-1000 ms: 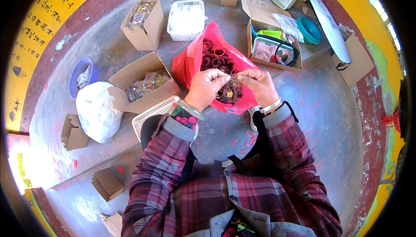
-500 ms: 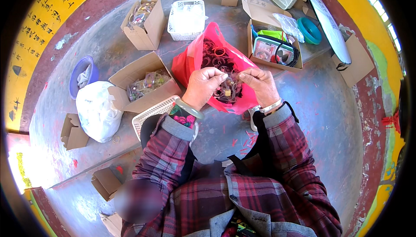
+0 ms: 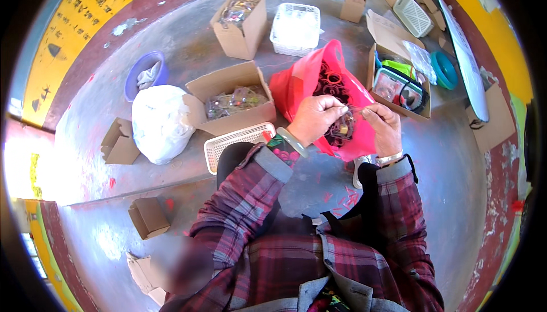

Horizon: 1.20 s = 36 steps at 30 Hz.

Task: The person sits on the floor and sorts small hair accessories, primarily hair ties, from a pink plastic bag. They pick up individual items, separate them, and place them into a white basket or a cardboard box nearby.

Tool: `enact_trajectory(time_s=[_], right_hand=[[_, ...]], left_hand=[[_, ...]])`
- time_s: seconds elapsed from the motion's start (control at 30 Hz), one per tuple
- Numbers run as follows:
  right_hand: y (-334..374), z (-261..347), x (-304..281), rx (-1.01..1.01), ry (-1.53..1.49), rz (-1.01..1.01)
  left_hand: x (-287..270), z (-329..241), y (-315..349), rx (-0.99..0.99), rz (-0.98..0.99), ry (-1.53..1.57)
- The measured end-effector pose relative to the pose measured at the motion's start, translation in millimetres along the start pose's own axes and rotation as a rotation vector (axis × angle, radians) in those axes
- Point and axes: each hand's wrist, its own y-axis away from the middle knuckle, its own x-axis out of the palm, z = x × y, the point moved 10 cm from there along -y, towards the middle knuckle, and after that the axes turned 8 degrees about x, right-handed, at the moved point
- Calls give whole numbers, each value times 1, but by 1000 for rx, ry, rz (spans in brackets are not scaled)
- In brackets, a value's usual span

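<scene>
Both my hands are over an upright pink-red plastic bag (image 3: pixel 293 81) whose mouth faces me. Inside it lie many dark reddish rings (image 3: pixel 331 81), with a small gold-coloured piece among them near my fingers. Thumb and forefinger of my left hand (image 3: pixel 317 119) are pinched together at the bag's near left. My right hand (image 3: pixel 385 129) pinches likewise on the right, a short way off. A thin strand (image 3: pixel 354 107) runs between the two pinches; it is too fine to name exactly.
Left of the bag stand a carton of small clear packets (image 3: pixel 236 104), a cream basket (image 3: pixel 239 139), a white plastic sack (image 3: pixel 162 124) and a purple basin (image 3: pixel 134 75). Beyond are a filled carton (image 3: pixel 242 30) and a white basket (image 3: pixel 295 27). An open carton (image 3: pixel 399 98) stands right.
The whole view has swung, so everything sits further right in it. Both hands remain pinched above the bag, with a thin strand now showing between them.
</scene>
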Motion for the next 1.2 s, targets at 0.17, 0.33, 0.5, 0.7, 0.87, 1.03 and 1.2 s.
enact_trajectory(time_s=[0.17, 0.33, 0.5, 0.7, 0.87, 1.03, 1.2], right_hand=[[1, 6, 8, -71, 20, 25], [-1, 7, 5, -132, -20, -31], [-10, -12, -23, -19, -228, -115], [-5, -12, 2, 47, -47, -55], [-6, -16, 12, 83, -19, -44], [-10, -28, 15, 144, 37, -27], [-14, -42, 12, 199, 95, -57]], left_hand=[[-7, -7, 4, 37, -14, -93], [-11, -9, 13, -57, -50, 168], [-90, -40, 29, 58, -363, 190], [-219, -78, 60, 119, -510, -512], [-274, -54, 56, 154, -268, -1067], [-287, 38, 45, -79, 140, -1143], [-298, 63, 45, -168, 135, -1471]])
